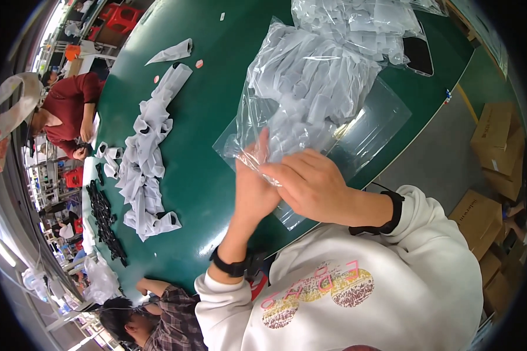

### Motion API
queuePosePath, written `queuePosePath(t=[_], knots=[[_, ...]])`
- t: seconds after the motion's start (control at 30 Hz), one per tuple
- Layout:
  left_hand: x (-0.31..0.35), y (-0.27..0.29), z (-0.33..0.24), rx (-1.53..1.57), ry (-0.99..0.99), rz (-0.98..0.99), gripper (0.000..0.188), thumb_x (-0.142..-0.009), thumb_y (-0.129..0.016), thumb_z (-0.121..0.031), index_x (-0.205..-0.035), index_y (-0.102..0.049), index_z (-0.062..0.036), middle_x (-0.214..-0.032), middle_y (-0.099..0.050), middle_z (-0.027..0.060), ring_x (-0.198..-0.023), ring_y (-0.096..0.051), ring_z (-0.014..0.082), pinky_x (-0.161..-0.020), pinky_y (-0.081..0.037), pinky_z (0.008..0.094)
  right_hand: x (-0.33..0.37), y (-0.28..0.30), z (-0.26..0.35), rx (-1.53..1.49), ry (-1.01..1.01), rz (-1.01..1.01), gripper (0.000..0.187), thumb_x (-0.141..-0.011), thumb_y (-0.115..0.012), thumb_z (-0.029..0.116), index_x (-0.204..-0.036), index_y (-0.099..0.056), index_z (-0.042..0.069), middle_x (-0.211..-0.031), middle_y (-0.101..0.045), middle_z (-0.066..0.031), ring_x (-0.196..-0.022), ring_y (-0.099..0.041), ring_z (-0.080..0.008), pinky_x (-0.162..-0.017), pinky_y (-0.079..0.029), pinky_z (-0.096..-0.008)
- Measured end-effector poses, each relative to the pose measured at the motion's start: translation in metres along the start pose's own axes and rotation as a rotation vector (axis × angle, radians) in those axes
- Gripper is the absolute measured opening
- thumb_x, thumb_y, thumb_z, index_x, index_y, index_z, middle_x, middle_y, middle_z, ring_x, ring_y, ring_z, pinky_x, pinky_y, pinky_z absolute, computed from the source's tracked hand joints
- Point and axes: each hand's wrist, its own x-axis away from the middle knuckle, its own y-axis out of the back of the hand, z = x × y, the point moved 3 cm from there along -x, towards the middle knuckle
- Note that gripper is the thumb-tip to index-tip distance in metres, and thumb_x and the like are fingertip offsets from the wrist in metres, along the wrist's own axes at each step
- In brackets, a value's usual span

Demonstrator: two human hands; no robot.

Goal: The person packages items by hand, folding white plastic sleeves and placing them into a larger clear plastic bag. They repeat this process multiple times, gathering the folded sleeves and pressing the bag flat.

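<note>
A clear plastic bag (249, 111) full of pale, whitish, sleeve-like fabric pieces (310, 76) lies in front of me on the green table. At its near end, the gathered plastic is in my left hand (253, 190), one finger of which points up along the bag. My right hand (311, 186) comes in from the right with curled fingers, pinching the same plastic beside the left thumb. Both hands touch each other there. Beneath the bag, flat clear plastic bags (383, 111) stick out on the right and toward me.
More filled clear bags (357, 20) lie behind, beside a dark phone (418, 55). Left on the table (199, 128) sit a heap of whitish pieces (143, 152) and black strips (104, 219). Two people work along the left side. Cardboard boxes (477, 219) stand on the right floor.
</note>
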Motion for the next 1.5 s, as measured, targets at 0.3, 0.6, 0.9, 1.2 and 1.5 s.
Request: queuePosePath(t=[0.3, 0.6, 0.9, 1.2, 1.5], knots=[[-0.034, -0.006, 0.003, -0.780, -0.271, -0.307, 0.074, -0.077, -0.069, -0.017, -0.145, -0.041, -0.0075, -0.140, -0.043, 0.0267, -0.126, -0.044, 0.0455, -0.099, -0.039, 0.0573, 0.015, 0.003, -0.001, -0.129, 0.076, 0.021, 0.044, -0.064, -0.067, -0.005, -0.107, -0.063, 0.004, -0.079, -0.057, -0.0081, -0.067, -0.057, -0.0254, -0.064, -0.048, -0.0369], [-0.059, -0.005, 0.019, -0.589, -0.511, -0.379, 0.081, -0.072, -0.079, -0.020, -0.143, -0.042, -0.0060, -0.150, -0.032, 0.0238, -0.132, -0.037, 0.0476, -0.107, -0.033, 0.0573, 0.015, -0.006, -0.010, -0.108, 0.167, 0.283, 0.033, -0.068, -0.067, 0.001, -0.101, -0.065, 0.005, -0.080, -0.058, -0.0057, -0.070, -0.059, -0.0229, -0.065, -0.048, -0.0344], [-0.057, -0.017, 0.026, -0.172, -0.246, -0.566, 0.110, -0.063, -0.088, -0.028, -0.145, -0.025, 0.0098, -0.154, -0.020, 0.0286, -0.141, -0.028, 0.0442, -0.112, -0.026, 0.0563, 0.001, -0.019, -0.024, 0.024, 0.182, 0.627, 0.027, -0.074, -0.067, 0.009, -0.101, -0.066, 0.009, -0.081, -0.060, -0.0044, -0.071, -0.061, -0.0233, -0.066, -0.049, -0.0352], [0.005, 0.024, 0.065, -0.628, -0.085, -0.465, 0.094, -0.072, -0.078, -0.029, -0.146, -0.030, 0.0034, -0.150, -0.032, 0.0255, -0.135, -0.036, 0.0434, -0.108, -0.034, 0.0508, -0.069, -0.035, 0.020, 0.035, 0.103, 0.659, 0.031, -0.081, -0.069, 0.012, -0.112, -0.064, 0.009, -0.079, -0.059, -0.0056, -0.071, -0.061, -0.0241, -0.062, -0.048, -0.0360], [0.209, 0.172, 0.164, -1.061, 0.336, -0.828, 0.048, -0.076, -0.059, 0.000, -0.123, -0.060, -0.0083, -0.132, -0.054, 0.0166, -0.122, -0.049, 0.0371, -0.098, -0.042, 0.0463, -0.095, -0.244, 0.081, -0.023, 0.598, 0.681, 0.028, -0.083, -0.067, 0.011, -0.110, -0.062, 0.005, -0.103, -0.059, -0.0065, -0.096, -0.060, -0.0250, -0.080, -0.051, -0.0359]])
